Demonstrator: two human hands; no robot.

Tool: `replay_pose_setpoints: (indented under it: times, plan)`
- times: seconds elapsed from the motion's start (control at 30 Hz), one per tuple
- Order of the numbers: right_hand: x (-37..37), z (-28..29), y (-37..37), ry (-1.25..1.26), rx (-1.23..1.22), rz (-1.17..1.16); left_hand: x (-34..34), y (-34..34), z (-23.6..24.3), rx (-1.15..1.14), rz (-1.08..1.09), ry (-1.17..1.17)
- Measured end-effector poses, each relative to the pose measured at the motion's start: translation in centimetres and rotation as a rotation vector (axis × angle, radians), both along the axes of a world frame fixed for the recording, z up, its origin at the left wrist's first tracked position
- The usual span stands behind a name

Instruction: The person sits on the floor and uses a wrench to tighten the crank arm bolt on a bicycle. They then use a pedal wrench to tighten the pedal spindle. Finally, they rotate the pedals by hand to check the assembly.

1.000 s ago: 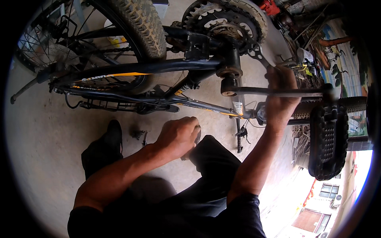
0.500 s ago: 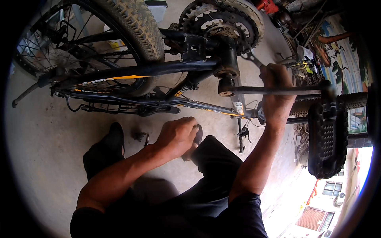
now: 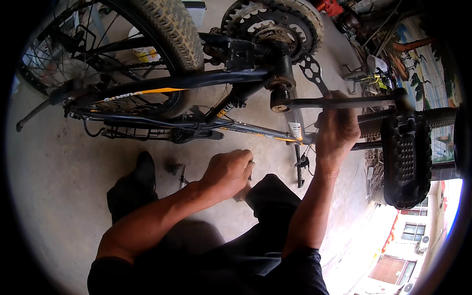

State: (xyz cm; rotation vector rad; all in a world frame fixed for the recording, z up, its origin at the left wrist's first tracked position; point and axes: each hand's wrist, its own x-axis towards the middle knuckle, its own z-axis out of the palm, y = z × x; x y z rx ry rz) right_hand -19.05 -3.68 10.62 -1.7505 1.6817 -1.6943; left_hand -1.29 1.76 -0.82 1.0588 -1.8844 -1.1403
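Note:
My right hand [image 3: 338,130] is closed around the lower end of a flat metal wrench [image 3: 312,70] with several holes in its head. The wrench points up beside the chainrings [image 3: 295,29] of a black bicycle; whether it touches them I cannot tell. In front of that hand's fingers passes the crank arm [image 3: 364,102], which ends in a black studded pedal [image 3: 407,162]. The bottom bracket shell [image 3: 280,64] lies left of the wrench. My left hand [image 3: 228,169] is curled above the floor near my knee, its fingertips and anything inside them hidden.
The bicycle's frame [image 3: 167,81] and knobby rear tyre [image 3: 179,39] fill the upper left, with the saddle [image 3: 196,135] low near the floor. A small dark object and a thin metal piece [image 3: 183,176] lie by my shoe [image 3: 144,169]. Clutter lines the right wall.
The wrench and my right hand have shifted slightly down, and the wrench's head now shows clearly. My left hand has moved slightly right and down. The pedal appears a little higher.

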Motion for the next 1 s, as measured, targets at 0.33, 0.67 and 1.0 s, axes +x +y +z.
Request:
replay_pose_setpoints:
  times: [0.33, 0.67, 1.0]
  plan:
    - [1.0, -0.6, -1.9, 0.109, -0.125, 0.02, -0.6, -0.8, -1.2, -0.016, 0.031, -0.037]
    - [1.1, -1.0, -2.4, 0.139, -0.117, -0.002, -0.4, -1.0, -0.7, -0.001, 0.011, -0.036]
    - [1.3, 0.4, -2.0, 0.319, -0.089, -0.006, 0.6, -0.9, -0.5, 0.006, 0.007, -0.04]
